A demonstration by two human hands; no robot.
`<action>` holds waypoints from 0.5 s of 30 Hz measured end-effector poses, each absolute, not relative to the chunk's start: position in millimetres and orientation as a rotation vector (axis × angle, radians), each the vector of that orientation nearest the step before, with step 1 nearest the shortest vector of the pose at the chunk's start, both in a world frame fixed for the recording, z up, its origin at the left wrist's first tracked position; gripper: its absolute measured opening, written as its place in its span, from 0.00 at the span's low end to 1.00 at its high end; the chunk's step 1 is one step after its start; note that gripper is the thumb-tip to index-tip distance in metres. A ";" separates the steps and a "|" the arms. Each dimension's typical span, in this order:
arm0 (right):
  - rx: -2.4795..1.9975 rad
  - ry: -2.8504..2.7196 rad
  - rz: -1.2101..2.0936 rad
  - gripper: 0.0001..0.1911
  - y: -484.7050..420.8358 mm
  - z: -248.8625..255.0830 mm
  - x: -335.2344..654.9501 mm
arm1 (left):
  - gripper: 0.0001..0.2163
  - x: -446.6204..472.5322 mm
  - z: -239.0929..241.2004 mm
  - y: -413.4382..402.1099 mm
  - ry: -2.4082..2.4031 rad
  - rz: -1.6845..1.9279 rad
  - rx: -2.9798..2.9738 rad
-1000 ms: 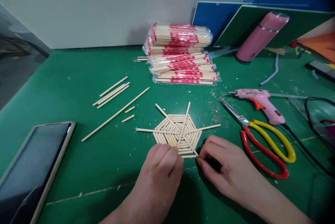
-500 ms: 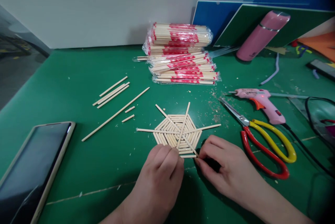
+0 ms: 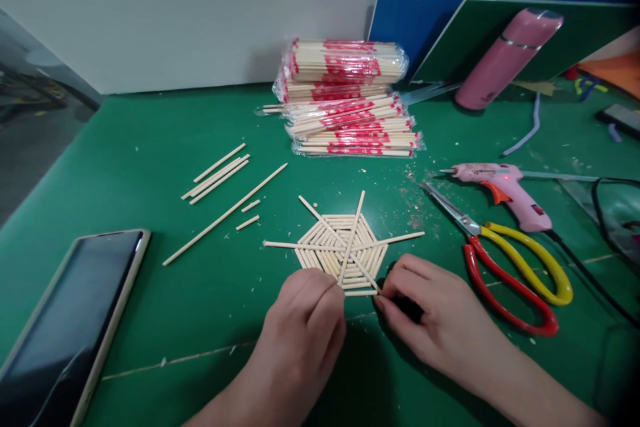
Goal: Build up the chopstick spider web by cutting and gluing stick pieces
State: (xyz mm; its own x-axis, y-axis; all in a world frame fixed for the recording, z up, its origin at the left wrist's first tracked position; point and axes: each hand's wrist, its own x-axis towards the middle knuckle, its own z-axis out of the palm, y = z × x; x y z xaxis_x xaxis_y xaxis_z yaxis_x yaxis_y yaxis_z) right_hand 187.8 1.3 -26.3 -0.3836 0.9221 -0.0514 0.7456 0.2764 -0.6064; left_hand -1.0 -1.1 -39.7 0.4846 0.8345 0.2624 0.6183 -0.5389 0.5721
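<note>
A web-shaped piece of wooden sticks (image 3: 367, 234) lies flat on the green table, with short sticks in hexagon rings and long crossing spokes on top. At its near left edge my left hand (image 3: 305, 334) is closed, fingertips down by a spoke's end and mostly hidden. My right hand (image 3: 430, 310) pinches the near right corner, thumb and forefinger at a spoke tip. Between both hands runs a short stick (image 3: 361, 293) along the outermost near side, a small gap from the ring inside it.
Loose sticks (image 3: 225, 214) lie left, near a phone (image 3: 75, 320). Plastic-wrapped stick bundles (image 3: 350, 100) are piled behind. To the right are scissors (image 3: 470, 224), a pink glue gun (image 3: 505, 180) with its cord, and a pink flask (image 3: 510, 60) leaning against boards (image 3: 450, 47).
The view has shifted slightly. My left hand's fingers have curled a little lower at the near left edge, while my right hand keeps its pinch at the corner.
</note>
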 end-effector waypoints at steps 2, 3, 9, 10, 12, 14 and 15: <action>-1.531 -2.242 0.792 0.07 1.7 -26.0 187.5 | 0.06 -1.7 -38.4 -0.6 1.203 0.768 2.278; -1.536 -2.244 0.785 0.06 1.9 -25.9 187.3 | 0.06 -2.2 -38.1 -0.6 1.198 0.788 2.260; -1.553 -2.239 0.766 0.06 3.0 -26.0 187.0 | 0.10 -5.7 -38.2 1.1 1.183 0.809 2.221; -1.548 -2.240 0.763 0.06 3.1 -26.1 187.2 | 0.10 -6.0 -37.9 1.5 1.179 0.807 2.218; -1.542 -2.243 0.757 0.06 3.2 -26.4 187.4 | 0.08 -6.3 -36.8 1.9 1.172 0.797 2.218; -1.545 -2.242 0.757 0.06 3.2 -26.4 187.6 | 0.06 -6.6 -35.5 1.5 1.177 0.780 2.222; -1.548 -2.240 0.763 0.06 3.3 -26.2 187.7 | 0.06 -6.9 -34.9 1.0 1.183 0.764 2.226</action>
